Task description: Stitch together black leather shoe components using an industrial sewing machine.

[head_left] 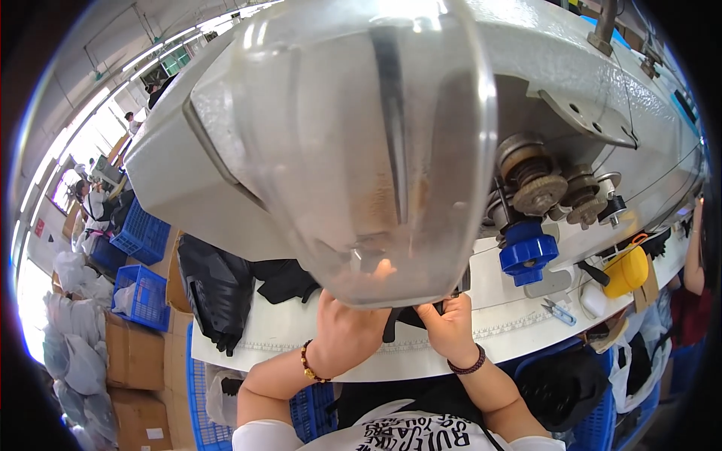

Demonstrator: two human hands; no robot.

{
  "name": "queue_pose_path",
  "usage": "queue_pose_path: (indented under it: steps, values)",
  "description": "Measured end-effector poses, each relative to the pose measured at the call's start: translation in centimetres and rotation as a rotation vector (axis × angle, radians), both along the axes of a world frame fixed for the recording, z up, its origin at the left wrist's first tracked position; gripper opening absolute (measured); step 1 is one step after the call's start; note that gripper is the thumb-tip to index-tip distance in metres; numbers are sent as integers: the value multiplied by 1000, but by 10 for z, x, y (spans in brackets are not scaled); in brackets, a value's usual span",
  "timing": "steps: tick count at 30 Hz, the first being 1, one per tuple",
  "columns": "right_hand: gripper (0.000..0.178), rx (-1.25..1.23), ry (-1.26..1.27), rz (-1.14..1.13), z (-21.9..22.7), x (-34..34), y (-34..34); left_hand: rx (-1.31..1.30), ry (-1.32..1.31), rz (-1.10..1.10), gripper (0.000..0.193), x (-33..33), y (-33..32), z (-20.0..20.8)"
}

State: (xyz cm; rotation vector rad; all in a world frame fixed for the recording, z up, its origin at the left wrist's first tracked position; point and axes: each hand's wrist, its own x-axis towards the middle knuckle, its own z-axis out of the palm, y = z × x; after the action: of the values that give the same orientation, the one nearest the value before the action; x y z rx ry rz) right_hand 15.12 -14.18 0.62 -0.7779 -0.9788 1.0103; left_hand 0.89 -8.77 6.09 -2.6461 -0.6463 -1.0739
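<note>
At the far left, from where I am standing, bulging plastic bags (71,338) are leaning near brown cardboard boxes (135,352), and a blue crate (141,298) is sitting on the floor. Farther right, a pile of black gloves (218,293) is lying on the white tabletop (282,323), with dark cloth (284,279) spreading beside it. The worker's left hand (347,331) is reaching in under a clear guard (361,165) on a large pale sewing machine (177,169); the guard is blurring its fingers, so I cannot tell whether they are gripping. A black piece of material (409,316) is resting between the two hands, below the guard's lower edge. The right hand (451,327) is pinching it between thumb and bent fingers. Beyond, a blue knob (529,254) is hanging from the machine, small snips (560,312) are lying on the tabletop, and a yellow container (626,272) is standing near them.
</note>
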Motion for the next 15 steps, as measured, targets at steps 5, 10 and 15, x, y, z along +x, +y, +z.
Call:
queue_pose_path:
  steps: [5, 10, 15]
  values:
    - [18, -27, -50, -41, 1, -1, 2, -29, -46, 14, 20, 3, -1, -1]
    - [31, 11, -55, 32, 6, 6, 1, -434, -86, 41, 29, -3, -7, 16]
    - [37, 9, -153, -4, 7, 7, -5, -629, -298, -76, 47, -24, -4, 1]
